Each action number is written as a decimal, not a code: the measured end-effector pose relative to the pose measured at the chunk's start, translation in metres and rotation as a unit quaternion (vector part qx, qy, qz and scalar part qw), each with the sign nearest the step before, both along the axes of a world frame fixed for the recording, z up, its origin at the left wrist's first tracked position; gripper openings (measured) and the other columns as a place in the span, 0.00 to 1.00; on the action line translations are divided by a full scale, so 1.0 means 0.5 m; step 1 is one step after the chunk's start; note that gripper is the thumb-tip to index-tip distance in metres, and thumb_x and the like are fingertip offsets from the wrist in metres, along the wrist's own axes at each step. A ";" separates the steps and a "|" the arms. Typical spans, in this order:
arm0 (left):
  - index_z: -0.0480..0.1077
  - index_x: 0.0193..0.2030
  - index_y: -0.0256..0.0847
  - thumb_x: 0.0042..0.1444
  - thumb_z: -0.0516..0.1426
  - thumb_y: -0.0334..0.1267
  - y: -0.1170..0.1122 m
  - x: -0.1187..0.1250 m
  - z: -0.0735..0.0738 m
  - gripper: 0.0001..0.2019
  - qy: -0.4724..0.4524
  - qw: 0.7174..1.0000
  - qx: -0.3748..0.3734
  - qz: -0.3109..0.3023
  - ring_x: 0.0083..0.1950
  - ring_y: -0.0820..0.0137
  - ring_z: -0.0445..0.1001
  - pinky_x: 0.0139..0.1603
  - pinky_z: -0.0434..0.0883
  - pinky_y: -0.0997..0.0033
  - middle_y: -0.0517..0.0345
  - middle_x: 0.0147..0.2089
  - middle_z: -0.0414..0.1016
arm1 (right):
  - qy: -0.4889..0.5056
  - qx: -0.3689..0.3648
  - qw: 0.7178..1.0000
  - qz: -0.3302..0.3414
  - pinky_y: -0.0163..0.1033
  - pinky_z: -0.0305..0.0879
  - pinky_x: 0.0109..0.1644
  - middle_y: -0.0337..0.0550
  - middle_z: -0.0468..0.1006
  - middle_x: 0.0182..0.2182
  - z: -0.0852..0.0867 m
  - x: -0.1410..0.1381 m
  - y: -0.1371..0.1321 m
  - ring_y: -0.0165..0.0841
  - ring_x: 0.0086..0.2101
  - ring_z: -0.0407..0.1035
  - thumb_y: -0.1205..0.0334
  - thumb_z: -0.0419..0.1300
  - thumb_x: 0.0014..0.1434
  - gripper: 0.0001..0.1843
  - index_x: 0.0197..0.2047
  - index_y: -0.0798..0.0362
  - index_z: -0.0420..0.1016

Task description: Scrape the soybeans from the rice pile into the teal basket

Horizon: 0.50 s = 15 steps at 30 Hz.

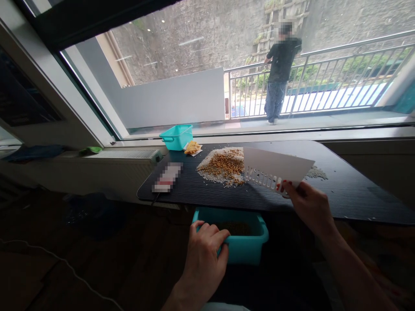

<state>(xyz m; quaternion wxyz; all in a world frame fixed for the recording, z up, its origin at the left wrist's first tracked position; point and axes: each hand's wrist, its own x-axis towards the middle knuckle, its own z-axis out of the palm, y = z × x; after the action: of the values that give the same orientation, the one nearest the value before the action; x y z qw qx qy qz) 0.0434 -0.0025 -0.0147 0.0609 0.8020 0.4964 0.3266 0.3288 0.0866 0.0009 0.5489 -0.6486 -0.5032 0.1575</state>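
My right hand [308, 205] is closed on a white flat scoop with slots [275, 168], held tilted over the dark table [350, 190]. Its far edge sits by a heap of white rice mixed with yellow beans [222, 166]. My left hand [205, 255] grips the near rim of a teal plastic bin [244, 246] held below the table's front edge. Dark grains lie inside that bin. A thin spread of rice [316, 173] lies to the right of the scoop.
A second teal bin [177, 136] stands at the table's back left, with a yellow wrapper [192, 148] beside it. A blurred flat object [167, 177] lies on the left. A radiator [126, 154] runs left of the table. Outside the window a person [280, 69] stands at a balcony railing.
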 end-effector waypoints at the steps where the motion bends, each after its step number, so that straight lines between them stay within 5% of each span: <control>1: 0.81 0.38 0.44 0.58 0.55 0.21 0.000 0.000 0.000 0.16 -0.001 1.000 -0.001 0.000 0.37 0.60 0.80 0.56 0.74 0.42 0.58 0.33 0.81 | 0.005 0.000 1.000 0.009 0.42 0.75 0.32 0.43 0.84 0.23 0.002 -0.003 0.001 0.42 0.27 0.80 0.36 0.67 0.51 0.22 0.27 0.46 0.81; 15: 0.81 0.39 0.44 0.59 0.54 0.22 0.000 0.002 0.000 0.16 -0.005 1.000 -0.001 -0.002 0.38 0.59 0.80 0.57 0.73 0.39 0.56 0.34 0.82 | 0.039 0.015 0.997 0.060 0.43 0.77 0.31 0.42 0.86 0.25 -0.004 -0.010 0.007 0.41 0.26 0.80 0.36 0.71 0.51 0.22 0.28 0.47 0.83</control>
<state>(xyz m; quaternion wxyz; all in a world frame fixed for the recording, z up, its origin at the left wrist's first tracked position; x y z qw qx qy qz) 0.0442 -0.0026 -0.0148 0.0647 0.8011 0.4952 0.3298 0.3239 0.0904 -0.0011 0.5673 -0.6025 -0.5215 0.2079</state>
